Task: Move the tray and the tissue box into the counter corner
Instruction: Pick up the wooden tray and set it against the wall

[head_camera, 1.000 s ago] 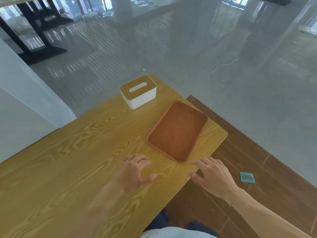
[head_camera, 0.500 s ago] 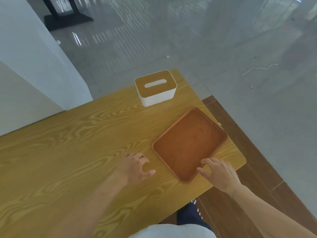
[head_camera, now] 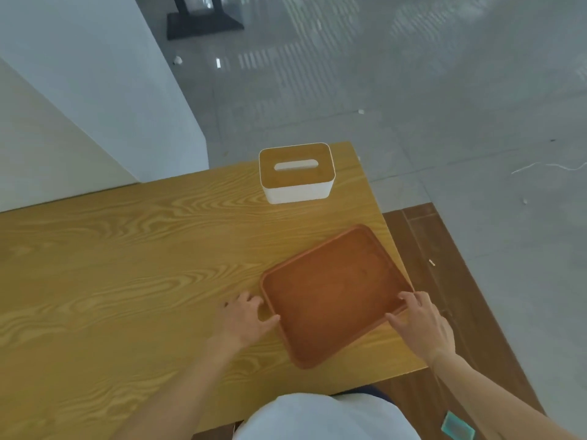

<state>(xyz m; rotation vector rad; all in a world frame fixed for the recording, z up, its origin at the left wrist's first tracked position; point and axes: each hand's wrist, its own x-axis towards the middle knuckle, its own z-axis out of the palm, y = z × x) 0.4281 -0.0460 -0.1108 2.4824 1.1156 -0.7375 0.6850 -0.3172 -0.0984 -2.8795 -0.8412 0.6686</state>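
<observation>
both hands are on the shallow rectangular brown wooden tray (head_camera: 333,293): my left hand (head_camera: 246,322) has its thumb hooked against the near-left rim with the fingers curled loosely beside it on the worktop, not closed around anything as far as i can see, and my right hand (head_camera: 419,322) has its fingers laid over the right rim, pressing on it rather than clamped shut. the tray lies flat and skewed on the yellow wood-grain worktop (head_camera: 127,265), near its right edge, empty. the white tissue box with a wooden lid and oval slot (head_camera: 297,173) stands well apart from it, already close to the far right corner of the worktop. i judge the step in hand is taking hold of the tray, and to do it well i would get fingertips under both opposite rims before lifting, since the low rounded lip gives little to pinch. the tray looks smooth and stiff, so it should slide easily on the glossy laminate; i would keep it level, square it to the worktop edges, and avoid pushing it past the right edge or bumping the light plastic box.
</observation>
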